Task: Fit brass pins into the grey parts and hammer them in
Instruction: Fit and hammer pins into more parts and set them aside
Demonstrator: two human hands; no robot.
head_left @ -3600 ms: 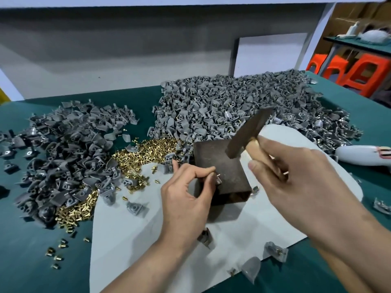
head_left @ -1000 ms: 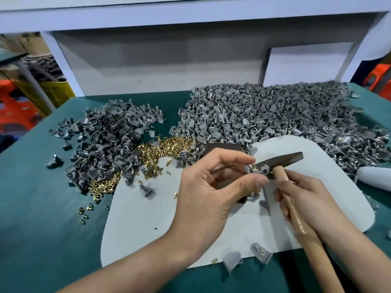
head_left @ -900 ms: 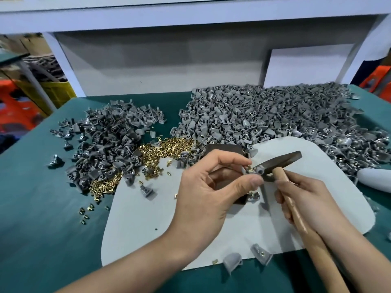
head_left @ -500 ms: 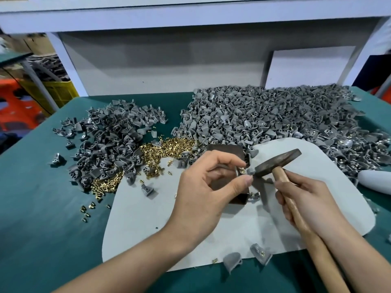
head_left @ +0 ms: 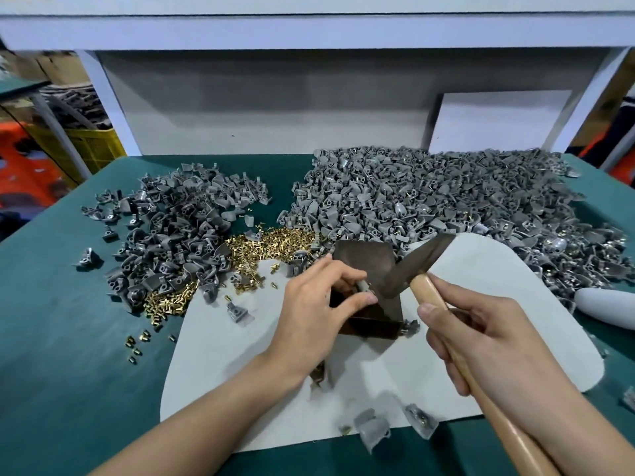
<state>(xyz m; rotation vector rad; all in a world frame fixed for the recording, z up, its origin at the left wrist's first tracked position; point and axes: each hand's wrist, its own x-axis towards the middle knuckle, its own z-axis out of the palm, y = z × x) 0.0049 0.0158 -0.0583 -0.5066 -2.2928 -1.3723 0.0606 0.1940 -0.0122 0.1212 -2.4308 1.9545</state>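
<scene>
Left hand (head_left: pixel 309 312) holds grey part (head_left: pixel 363 286) on block (head_left: pixel 364 257); right hand (head_left: pixel 481 333) grips hammer (head_left: pixel 421 264).

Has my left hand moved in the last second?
Yes: the left hand has dropped towards the dark metal block, pinching the grey part against its top face.

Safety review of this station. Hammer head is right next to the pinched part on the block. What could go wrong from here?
1. The left hand pinches the grey part on the block, fingertips right beside the head of the hammer in the right hand: an off strike could hit them.
2. Only fingers hold the part, so a glancing blow might flick it away.
</scene>
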